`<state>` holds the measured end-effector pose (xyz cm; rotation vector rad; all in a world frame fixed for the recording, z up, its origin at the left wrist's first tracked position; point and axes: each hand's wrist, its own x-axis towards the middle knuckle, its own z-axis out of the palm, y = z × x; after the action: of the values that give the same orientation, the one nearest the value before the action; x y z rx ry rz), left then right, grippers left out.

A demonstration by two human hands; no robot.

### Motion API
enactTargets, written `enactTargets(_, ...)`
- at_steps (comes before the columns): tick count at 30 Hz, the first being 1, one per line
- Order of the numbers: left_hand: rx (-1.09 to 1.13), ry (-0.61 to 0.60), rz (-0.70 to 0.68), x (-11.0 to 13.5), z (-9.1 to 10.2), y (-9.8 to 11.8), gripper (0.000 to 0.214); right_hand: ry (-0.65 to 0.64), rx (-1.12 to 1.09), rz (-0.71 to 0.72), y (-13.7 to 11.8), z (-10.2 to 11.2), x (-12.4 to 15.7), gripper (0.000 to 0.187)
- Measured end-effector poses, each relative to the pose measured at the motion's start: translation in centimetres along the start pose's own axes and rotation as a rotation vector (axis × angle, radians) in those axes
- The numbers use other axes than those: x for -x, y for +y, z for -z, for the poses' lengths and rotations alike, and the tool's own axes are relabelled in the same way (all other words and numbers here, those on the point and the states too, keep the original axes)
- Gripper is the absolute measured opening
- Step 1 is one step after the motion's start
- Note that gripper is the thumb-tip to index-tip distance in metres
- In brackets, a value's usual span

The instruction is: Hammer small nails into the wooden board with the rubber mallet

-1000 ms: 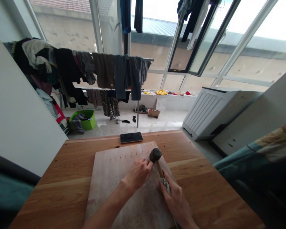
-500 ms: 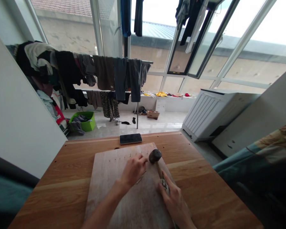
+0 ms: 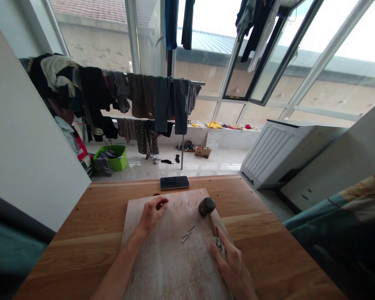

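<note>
A pale wooden board (image 3: 171,266) lies on the wooden table (image 3: 81,233). My right hand (image 3: 233,266) is wrapped round the handle of a hammer (image 3: 207,206), whose dark head rests on the board's far right. My left hand (image 3: 152,213) reaches to the board's far left part, fingers curled in a pinch near a row of nails (image 3: 183,203) standing in the board. What the pinch holds is too small to see. A few loose nails (image 3: 187,234) lie on the board between my hands.
A black phone (image 3: 174,182) lies flat at the table's far edge. Beyond the table are a rack of hanging clothes (image 3: 150,100), a green basket (image 3: 112,156) on the floor, and a white cabinet (image 3: 278,146) to the right.
My left hand has moved from beside the hammer head to the left along the nail row, uncovering the loose nails. The hammer head has stayed on the board.
</note>
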<state>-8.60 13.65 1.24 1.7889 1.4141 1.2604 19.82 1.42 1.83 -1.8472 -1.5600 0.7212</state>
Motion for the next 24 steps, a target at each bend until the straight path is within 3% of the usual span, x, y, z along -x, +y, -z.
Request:
enactTargets(12, -0.055, -0.062, -0.073, 0.3, 0.3, 0.6, 0.015, 0.018, -0.005, 0.041, -0.8, 0.4, 0.5, 0.058)
enactTargets(16, -0.062, -0.052, -0.043, 0.3, 0.2, 0.4, 0.023, 0.052, -0.083, 0.175, -1.9, -1.2, 0.9, 0.056)
enactTargets(24, -0.015, -0.043, 0.024, 0.0, -0.1, 0.2, 0.028, -0.058, -0.079, 0.306, -6.4, -4.7, 0.0, 0.053)
